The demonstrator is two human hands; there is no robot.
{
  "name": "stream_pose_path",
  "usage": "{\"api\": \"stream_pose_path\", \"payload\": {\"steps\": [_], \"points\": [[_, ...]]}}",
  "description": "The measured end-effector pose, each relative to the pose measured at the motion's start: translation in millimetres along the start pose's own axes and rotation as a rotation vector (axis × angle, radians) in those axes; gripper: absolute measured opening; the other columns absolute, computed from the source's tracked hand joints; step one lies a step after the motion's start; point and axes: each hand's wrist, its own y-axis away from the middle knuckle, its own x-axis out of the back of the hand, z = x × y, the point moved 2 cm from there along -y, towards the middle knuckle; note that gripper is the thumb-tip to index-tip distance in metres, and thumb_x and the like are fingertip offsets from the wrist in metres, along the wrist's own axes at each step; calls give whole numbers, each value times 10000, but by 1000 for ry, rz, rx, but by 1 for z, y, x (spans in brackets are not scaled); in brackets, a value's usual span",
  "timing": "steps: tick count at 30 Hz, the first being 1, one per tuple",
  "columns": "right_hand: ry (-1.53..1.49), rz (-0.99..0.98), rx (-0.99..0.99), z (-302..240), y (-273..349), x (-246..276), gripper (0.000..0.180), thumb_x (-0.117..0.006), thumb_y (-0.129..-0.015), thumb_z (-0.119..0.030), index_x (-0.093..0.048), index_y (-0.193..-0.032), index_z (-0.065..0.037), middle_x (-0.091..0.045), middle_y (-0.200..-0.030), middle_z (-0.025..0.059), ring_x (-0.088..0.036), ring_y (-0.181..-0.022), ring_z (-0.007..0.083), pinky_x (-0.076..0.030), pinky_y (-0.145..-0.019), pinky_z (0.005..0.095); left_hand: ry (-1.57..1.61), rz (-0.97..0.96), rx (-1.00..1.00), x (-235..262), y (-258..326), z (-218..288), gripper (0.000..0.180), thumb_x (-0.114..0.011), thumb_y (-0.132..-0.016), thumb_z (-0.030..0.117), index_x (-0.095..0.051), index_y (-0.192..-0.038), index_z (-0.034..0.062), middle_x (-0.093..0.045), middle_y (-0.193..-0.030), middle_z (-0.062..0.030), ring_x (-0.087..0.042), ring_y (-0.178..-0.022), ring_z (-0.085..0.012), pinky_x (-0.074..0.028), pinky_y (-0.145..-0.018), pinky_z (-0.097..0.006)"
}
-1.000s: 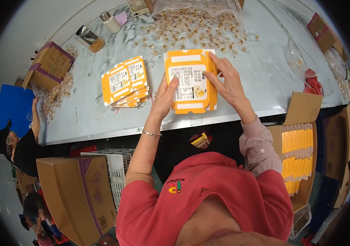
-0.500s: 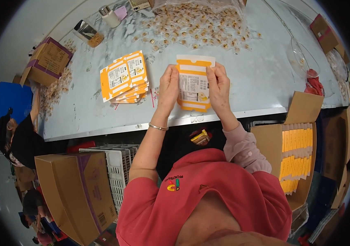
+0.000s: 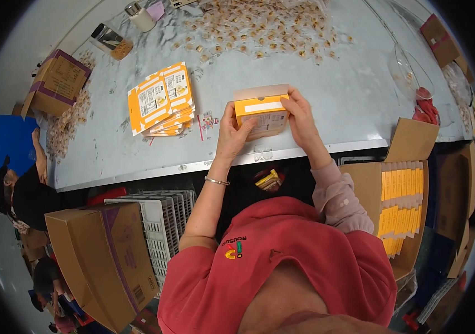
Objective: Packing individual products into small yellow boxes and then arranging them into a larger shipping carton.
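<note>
Between my two hands, over the table's near edge, is a small yellow and white carton (image 3: 261, 119), opened out into a box shape with a pale flap standing up at its far end. My left hand (image 3: 232, 133) grips its left side, the thumb lying across the printed face. On the right, my right hand (image 3: 301, 121) holds the far right corner, fingers bent at the yellow edge. Left of my hands lies a stack of flat yellow and white cartons (image 3: 162, 100). The inside of the held carton is hidden.
Many small clear-wrapped pieces (image 3: 271, 28) are heaped at the table's far side. A jar (image 3: 112, 42) and a white bottle (image 3: 140, 16) stand far left. An open brown box (image 3: 404, 206) with rows of yellow cartons is at right; a closed one (image 3: 104, 261) is at left.
The held carton has gone from flat to opened out, its printed face now tilted. My left thumb has moved onto the face. The far-left person's arm has reached up over the blue surface.
</note>
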Motion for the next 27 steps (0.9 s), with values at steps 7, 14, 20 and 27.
{"api": "stream_pose_path", "payload": {"steps": [7,14,20,27], "points": [[212,-147,-213,12,-38,7,461,-534,-875,-346,-487,-1225,-50,-535,-1166,91,-487,-1084,172,-369,-932,314,35,231,28,11,4,-17,381,-567,-897,183,-415,-1203,16,-535,-1106,-77,-518,-998,-139,-434,-876,-287],[1538,397,356,16,-199,140,675,-537,-806,-558,-395,-1357,-197,-349,-1407,145,-306,-1288,373,-242,-1030,530,55,338,171,60,-21,-36,664,-518,-916,172,-132,-1441,44,-371,-1359,-161,-420,-1198,-201,-362,-986,-297],[1809,134,13,52,-224,96,715,-541,-774,-605,-363,-1378,-266,-262,-1458,136,-217,-1331,407,-212,-989,646,-388,347,159,76,-10,-24,659,-484,-910,124,-110,-1438,0,-397,-1336,-189,-464,-1142,-221,-380,-944,-286],[1433,240,407,-7,-325,152,440,-541,-835,-391,-581,-1126,-64,-549,-1173,209,-527,-1068,358,-421,-899,408,-767,177,251,73,-34,63,226,-532,-888,101,-608,-1061,-23,-638,-732,-118,-605,-659,-167,-488,-652,-285]]}}
